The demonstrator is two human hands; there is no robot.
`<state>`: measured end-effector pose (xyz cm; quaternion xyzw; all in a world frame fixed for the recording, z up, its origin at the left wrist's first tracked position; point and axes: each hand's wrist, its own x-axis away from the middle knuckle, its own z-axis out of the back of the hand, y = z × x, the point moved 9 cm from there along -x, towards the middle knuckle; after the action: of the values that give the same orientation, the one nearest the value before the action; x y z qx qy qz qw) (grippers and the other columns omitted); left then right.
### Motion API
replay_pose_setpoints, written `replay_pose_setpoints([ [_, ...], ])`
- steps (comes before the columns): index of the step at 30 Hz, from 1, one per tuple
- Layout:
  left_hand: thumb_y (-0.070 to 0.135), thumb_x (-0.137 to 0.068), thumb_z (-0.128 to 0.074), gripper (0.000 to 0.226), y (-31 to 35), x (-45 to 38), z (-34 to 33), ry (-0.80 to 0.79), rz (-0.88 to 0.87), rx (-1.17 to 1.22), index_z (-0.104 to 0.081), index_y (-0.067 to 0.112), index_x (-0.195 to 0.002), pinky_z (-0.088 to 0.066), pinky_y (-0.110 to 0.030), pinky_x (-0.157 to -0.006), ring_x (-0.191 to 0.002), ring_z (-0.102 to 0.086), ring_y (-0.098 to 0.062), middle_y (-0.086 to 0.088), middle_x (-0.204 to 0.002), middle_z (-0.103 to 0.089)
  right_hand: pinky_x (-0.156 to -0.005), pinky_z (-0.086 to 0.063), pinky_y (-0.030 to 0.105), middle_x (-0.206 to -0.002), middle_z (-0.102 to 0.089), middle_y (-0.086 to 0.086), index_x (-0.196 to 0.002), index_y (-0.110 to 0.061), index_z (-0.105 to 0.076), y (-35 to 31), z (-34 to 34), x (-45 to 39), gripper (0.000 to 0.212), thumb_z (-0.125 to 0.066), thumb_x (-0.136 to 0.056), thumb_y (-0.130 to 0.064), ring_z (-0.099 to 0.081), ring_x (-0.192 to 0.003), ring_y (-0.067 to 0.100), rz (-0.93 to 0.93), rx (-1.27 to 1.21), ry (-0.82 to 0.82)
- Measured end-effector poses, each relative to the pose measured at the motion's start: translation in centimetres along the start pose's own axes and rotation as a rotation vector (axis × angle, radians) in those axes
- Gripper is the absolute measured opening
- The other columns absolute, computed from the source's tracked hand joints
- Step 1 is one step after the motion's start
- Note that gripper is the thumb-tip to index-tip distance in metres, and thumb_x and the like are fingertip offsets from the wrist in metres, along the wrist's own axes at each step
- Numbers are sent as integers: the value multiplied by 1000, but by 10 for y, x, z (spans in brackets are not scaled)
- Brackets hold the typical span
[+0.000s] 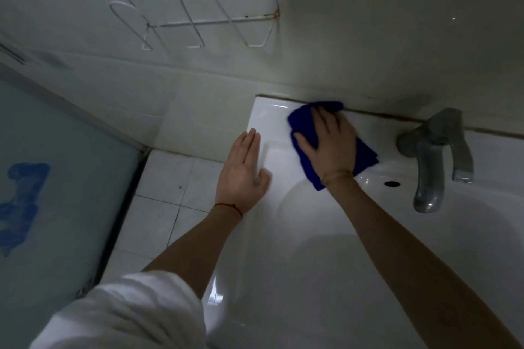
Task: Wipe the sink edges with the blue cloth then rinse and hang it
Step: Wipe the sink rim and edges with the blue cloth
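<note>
A folded blue cloth [365, 154] lies on the back left corner of the white sink's rim [268, 113], close to the wall. My right hand [329, 146] presses flat on the cloth with fingers spread, covering its middle. My left hand [243, 173] rests flat on the sink's left edge, fingers straight and together, holding nothing. A grey metal tap [433, 156] stands on the back rim, to the right of the cloth, its spout over the basin.
A white wire rack [198, 22] hangs on the tiled wall above the sink. An overflow hole [392, 183] sits in the basin below the tap. White floor tiles [170, 178] lie left of the sink, beside a pale frosted panel [56, 178] with blue marks.
</note>
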<state>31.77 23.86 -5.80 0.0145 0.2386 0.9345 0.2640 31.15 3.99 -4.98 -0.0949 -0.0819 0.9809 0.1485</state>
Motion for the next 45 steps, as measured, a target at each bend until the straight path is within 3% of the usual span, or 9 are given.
replay_pose_setpoints([
  [5,20,-90,-57,70,0,1,2,-1,-3,16,-29,2,-153,-28,-37,-121,-151,-21,-24,-11,-160,-29,-106,-36,44,-141,-49,11,-142,-13,-41,-6,-8,1,69,-35,-93,-61,-47,-125,33,188,-25,-103],
  [10,18,-87,-59,72,0,0,2,5,-7,14,-33,1,-151,-28,-36,-120,-150,-23,-25,-12,-159,-32,-93,-44,47,-132,-55,15,-135,-9,-49,83,21,34,62,-43,-93,-53,-50,-118,38,-114,-17,108],
  [13,17,-87,-59,72,0,0,1,2,-3,6,-31,1,-152,-28,-35,-120,-151,-21,-24,-11,-160,-30,-93,-42,44,-132,-55,15,-135,-9,-49,71,17,28,61,-43,-93,-53,-51,-114,38,-238,7,124],
  [17,19,-90,-57,72,1,0,0,-12,9,-5,-27,3,-154,-28,-36,-121,-151,-19,-22,-9,-161,-27,-101,-39,42,-135,-54,14,-138,-9,-46,-1,-1,0,66,-35,-94,-57,-51,-117,36,4,-2,7],
  [20,19,-91,-58,71,1,1,2,-10,10,-2,-27,3,-154,-26,-35,-121,-151,-19,-21,-9,-161,-28,-106,-35,44,-141,-48,13,-143,-11,-40,-9,-6,0,67,-33,-95,-57,-46,-125,34,150,-27,-70],
  [27,17,-87,-59,73,0,-1,2,-3,10,6,-30,3,-153,-25,-32,-120,-151,-20,-23,-10,-161,-29,-100,-41,44,-130,-58,16,-135,-6,-49,70,11,24,64,-39,-94,-54,-52,-116,37,-47,21,88],
  [33,20,-91,-59,71,1,-1,3,3,14,1,-29,3,-153,-21,-30,-121,-150,-20,-21,-10,-161,-29,-101,-40,44,-137,-53,11,-139,-11,-46,-26,-5,-9,65,-35,-94,-56,-49,-121,36,169,-61,-41],
  [39,20,-90,-59,73,2,1,5,8,32,34,-27,6,-154,-4,-12,-118,-150,-20,-20,-7,-161,-29,-106,-37,43,-142,-48,4,-141,-16,-43,-68,-18,-25,63,-35,-94,-58,-42,-127,28,285,-138,-115],
  [45,22,-91,-59,71,0,3,6,19,36,49,-30,4,-153,-15,-25,-121,-149,-23,-21,-9,-159,-32,-105,-36,44,-138,-50,4,-139,-16,-46,-75,-15,-36,59,-40,-94,-54,-41,-126,27,256,-162,-122],
])
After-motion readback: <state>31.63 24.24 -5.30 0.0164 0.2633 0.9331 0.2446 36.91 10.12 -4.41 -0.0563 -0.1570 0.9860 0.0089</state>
